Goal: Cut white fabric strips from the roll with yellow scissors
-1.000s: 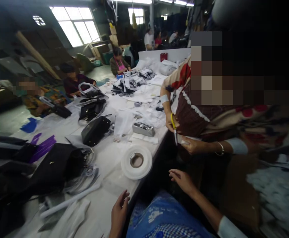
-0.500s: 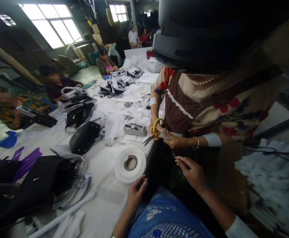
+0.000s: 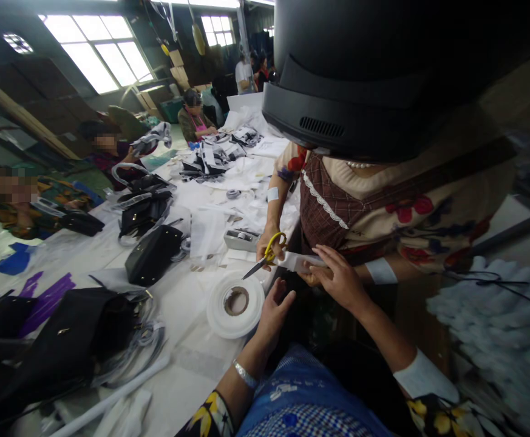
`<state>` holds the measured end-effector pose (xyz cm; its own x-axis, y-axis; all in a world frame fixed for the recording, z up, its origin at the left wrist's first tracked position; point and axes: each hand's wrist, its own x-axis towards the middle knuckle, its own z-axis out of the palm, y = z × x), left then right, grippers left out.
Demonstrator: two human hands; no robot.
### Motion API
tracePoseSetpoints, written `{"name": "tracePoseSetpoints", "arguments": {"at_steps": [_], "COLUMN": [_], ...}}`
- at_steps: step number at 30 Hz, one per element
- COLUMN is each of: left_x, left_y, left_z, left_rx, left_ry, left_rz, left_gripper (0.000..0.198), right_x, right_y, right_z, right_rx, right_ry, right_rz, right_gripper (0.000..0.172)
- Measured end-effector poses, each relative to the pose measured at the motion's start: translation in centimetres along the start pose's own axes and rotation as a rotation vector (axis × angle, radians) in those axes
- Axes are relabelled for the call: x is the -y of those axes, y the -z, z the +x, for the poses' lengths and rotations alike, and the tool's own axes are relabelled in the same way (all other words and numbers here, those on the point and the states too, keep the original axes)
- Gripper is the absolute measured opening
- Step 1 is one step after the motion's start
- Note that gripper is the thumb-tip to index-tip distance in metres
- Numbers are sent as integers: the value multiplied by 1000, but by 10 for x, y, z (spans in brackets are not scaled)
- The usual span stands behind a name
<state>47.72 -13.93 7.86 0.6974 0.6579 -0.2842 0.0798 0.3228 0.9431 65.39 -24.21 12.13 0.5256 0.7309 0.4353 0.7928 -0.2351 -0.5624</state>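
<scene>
Left hand (image 3: 271, 312) is seen open at the table (image 3: 192, 358) edge, its fingers loosely apart and raised just beside a flat roll of white tape (image 3: 221, 318); whether the roll is touched cannot be told. Right hand (image 3: 341, 280) is stretched forward with its fingers laid over the near end of a white strip (image 3: 298, 261); whether the strip is pinched or only touched cannot be told. That strip is held above the table edge by a co-worker opposite, whose one hand (image 3: 265, 241) grips yellow-handled scissors (image 3: 265, 258), blades pointed down toward the roll, while the other hand (image 3: 312, 280) lies under the strip, partly hidden by the right hand. A grey tape dispenser (image 3: 241, 238) is set beyond the roll, and a black handbag (image 3: 153, 255) stands farther left on the table. Blue patterned cloth (image 3: 301, 394) is seen below both forearms.
</scene>
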Motion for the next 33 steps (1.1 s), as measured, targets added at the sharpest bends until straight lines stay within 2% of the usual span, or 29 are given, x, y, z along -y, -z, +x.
{"name": "tracePoseSetpoints", "arguments": {"at_steps": [3, 6, 8, 10, 13, 17, 20, 23, 28, 33], "left_x": [4, 4, 3, 2, 4, 11, 16, 23, 45, 64], "left_y": [-5, -7, -5, 0, 11, 27, 41, 56, 94, 143], "left_z": [3, 3, 2, 0, -5, -19, -35, -55, -93, -133], "left_rx": [-18, -28, -88, -186, -280, -239, -188, -207, -410, -641], "left_ry": [-1, -59, -96, -74, 8, 117, 138, 95, 67, 155], "left_rz": [-50, -85, -77, -47, -28, -204, -274, -181, -52, -275], "left_gripper": [77, 68, 59, 50, 45, 44, 44, 44, 43, 43], "right_x": [-5, -6, -2, 5, 16, 33, 49, 64, 87, 132], "right_y": [-4, -10, -15, -21, -35, -55, -69, -82, -112, -155], "right_z": [9, 12, 12, 8, -1, -18, -33, -51, -77, -92], "right_rx": [148, 242, 296, 345, 410, 549, 678, 777, 946, 1090], "right_ry": [-2, 25, 48, 46, -32, -248, -369, -400, -437, -523], "right_rz": [25, 70, 119, 187, 319, 568, 715, 722, 725, 820], "right_gripper": [54, 57, 55, 50, 42, 40, 43, 42, 40, 43]}}
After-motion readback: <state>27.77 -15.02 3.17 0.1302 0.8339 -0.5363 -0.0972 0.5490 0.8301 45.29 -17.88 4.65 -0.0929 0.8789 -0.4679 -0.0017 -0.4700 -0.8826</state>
